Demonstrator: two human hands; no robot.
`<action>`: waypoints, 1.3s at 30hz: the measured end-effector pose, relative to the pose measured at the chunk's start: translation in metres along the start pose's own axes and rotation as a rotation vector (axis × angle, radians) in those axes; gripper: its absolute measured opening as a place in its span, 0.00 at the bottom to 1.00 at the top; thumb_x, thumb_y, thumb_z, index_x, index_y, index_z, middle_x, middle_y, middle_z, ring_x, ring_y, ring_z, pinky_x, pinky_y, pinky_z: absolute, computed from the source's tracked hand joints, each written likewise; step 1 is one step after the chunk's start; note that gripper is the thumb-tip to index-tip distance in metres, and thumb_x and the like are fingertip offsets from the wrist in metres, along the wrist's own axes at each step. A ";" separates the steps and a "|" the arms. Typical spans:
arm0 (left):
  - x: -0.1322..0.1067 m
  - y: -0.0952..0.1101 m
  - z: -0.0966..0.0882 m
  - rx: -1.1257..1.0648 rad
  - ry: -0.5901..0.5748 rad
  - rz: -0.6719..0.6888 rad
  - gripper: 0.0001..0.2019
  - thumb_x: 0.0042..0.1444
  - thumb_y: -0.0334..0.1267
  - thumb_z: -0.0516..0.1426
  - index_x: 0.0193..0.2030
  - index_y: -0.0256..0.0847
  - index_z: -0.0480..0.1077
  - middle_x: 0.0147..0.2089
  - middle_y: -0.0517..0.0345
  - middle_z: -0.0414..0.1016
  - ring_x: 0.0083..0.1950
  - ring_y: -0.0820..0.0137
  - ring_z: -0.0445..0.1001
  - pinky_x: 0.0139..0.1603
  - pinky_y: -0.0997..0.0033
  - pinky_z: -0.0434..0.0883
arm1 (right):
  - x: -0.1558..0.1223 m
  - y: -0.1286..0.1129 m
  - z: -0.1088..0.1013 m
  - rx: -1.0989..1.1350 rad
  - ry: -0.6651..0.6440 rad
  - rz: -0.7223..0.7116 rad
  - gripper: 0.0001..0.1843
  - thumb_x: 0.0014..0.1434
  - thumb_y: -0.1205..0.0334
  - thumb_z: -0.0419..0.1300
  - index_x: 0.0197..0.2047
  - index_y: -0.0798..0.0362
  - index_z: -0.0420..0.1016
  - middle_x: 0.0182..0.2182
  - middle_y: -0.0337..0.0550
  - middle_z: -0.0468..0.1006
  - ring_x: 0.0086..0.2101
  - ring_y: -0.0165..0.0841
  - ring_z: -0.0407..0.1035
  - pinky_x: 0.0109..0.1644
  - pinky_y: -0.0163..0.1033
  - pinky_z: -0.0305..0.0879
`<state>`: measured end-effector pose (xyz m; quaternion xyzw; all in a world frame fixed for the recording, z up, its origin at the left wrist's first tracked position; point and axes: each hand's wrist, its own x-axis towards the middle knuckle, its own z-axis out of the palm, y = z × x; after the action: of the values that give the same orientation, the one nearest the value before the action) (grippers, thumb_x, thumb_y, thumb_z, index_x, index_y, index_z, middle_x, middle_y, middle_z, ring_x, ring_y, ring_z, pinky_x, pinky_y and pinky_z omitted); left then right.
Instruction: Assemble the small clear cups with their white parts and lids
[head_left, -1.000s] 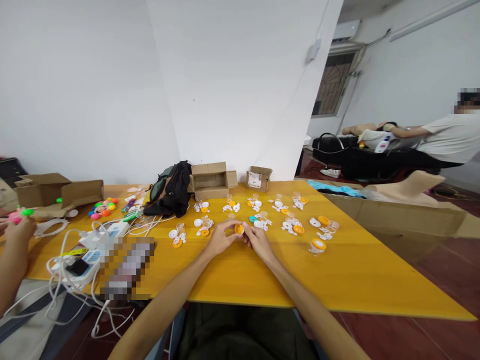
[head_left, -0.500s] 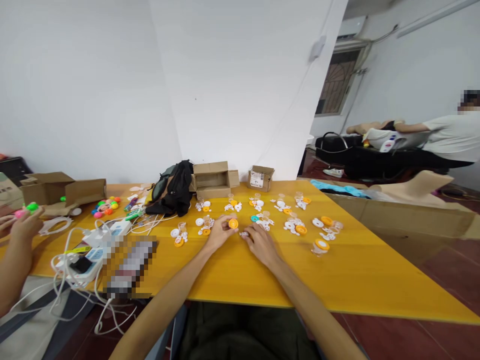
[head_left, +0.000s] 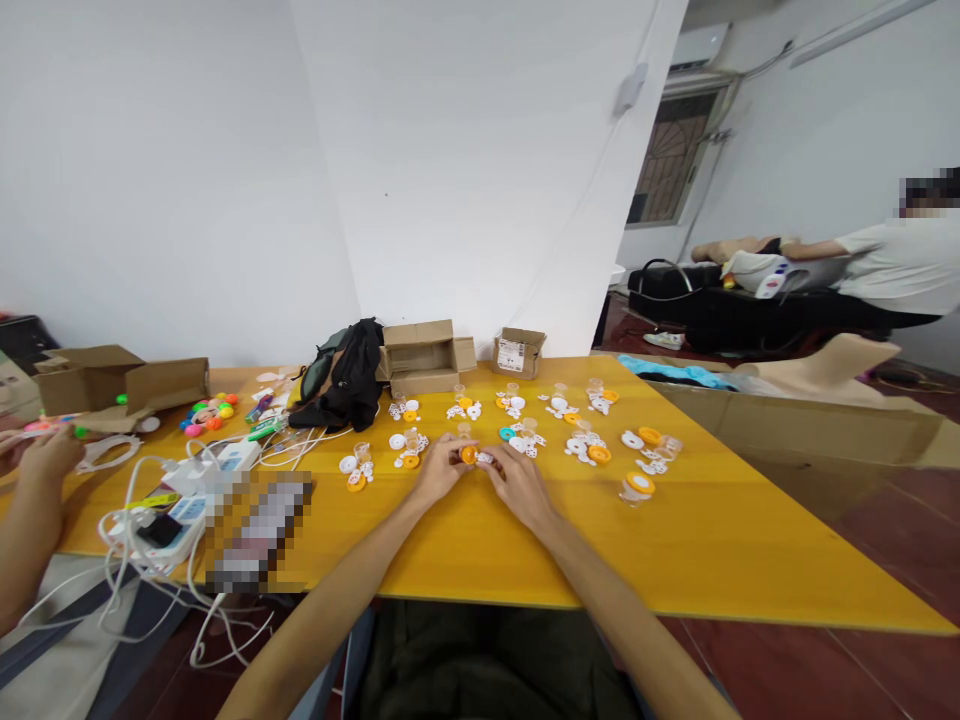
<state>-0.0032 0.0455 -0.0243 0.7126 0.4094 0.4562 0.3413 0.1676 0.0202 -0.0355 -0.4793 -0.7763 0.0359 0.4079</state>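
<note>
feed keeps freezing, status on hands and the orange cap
Left hand pinching orange cap. Right hand at small white pieces beside it, grip unclear. Other loose caps close by, none between hands.

Two forearms enter from the lower edge of the frame: the left forearm (head_left: 341, 600) from the lower left, the right forearm (head_left: 611, 605) from the lower right. Both are long, slender and bare along all the length that shows. Each narrows to a thin wrist. The left hand (head_left: 439, 470) and right hand (head_left: 523, 487), just below the centre of the frame, are bare too, with slim fingers; the nails are too small to make out. At the bottom centre, between the arms, lies dark olive-grey cloth (head_left: 487, 665) — probably trousers — plain and softly creased.
</note>
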 end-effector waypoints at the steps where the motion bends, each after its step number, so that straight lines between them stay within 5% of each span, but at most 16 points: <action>1: 0.000 0.001 0.000 0.016 -0.007 0.008 0.14 0.47 0.27 0.64 0.41 0.41 0.81 0.39 0.56 0.73 0.38 0.69 0.74 0.41 0.68 0.74 | 0.000 0.000 0.001 -0.008 -0.005 -0.005 0.09 0.62 0.66 0.57 0.43 0.48 0.77 0.35 0.44 0.79 0.33 0.38 0.74 0.36 0.39 0.69; 13: -0.002 0.007 0.002 0.196 -0.020 0.072 0.19 0.47 0.24 0.63 0.46 0.45 0.80 0.47 0.52 0.74 0.47 0.64 0.75 0.49 0.64 0.74 | -0.001 0.001 0.001 -0.044 -0.018 -0.116 0.10 0.63 0.66 0.56 0.43 0.46 0.78 0.34 0.43 0.78 0.33 0.37 0.74 0.35 0.38 0.69; 25: -0.004 0.020 0.001 0.208 -0.041 0.144 0.14 0.48 0.24 0.62 0.40 0.43 0.80 0.44 0.53 0.73 0.47 0.64 0.74 0.49 0.66 0.73 | -0.002 0.001 0.002 0.046 -0.052 -0.109 0.16 0.64 0.69 0.53 0.48 0.45 0.78 0.37 0.44 0.77 0.37 0.38 0.73 0.42 0.41 0.71; 39: -0.006 0.020 -0.001 0.220 -0.053 0.231 0.05 0.52 0.29 0.63 0.36 0.40 0.76 0.45 0.52 0.71 0.45 0.66 0.73 0.47 0.67 0.72 | -0.003 0.003 0.004 0.016 -0.066 -0.130 0.16 0.64 0.68 0.51 0.44 0.47 0.80 0.33 0.44 0.76 0.32 0.36 0.71 0.37 0.40 0.70</action>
<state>0.0000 0.0314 -0.0088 0.7998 0.3632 0.4256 0.2173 0.1679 0.0210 -0.0413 -0.4231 -0.8186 0.0312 0.3873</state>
